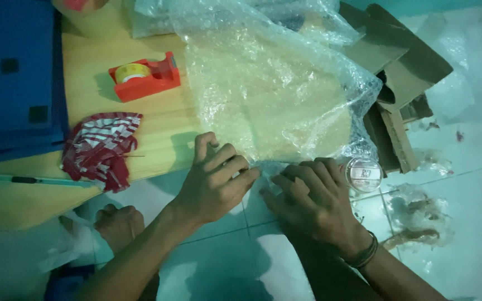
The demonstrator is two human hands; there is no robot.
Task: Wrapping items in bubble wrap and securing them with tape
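Observation:
A large sheet of clear bubble wrap (269, 89) lies spread over the wooden table top (93, 125). My left hand (214, 179) presses down on the near edge of the wrap, fingers curled over it. My right hand (312, 199) grips a small clear round container (362, 174) that the near right corner of the wrap partly covers. The two hands sit side by side at the table's front edge. Much of the container is hidden under my fingers and the wrap.
A red tape dispenser (145, 75) with a yellowish roll stands at the back left. A red and white cloth (102, 147) and a teal pen-like cutter (37, 180) lie near the left edge. Blue foam sheets (15, 78) are stacked far left. An open cardboard box (400, 89) stands right.

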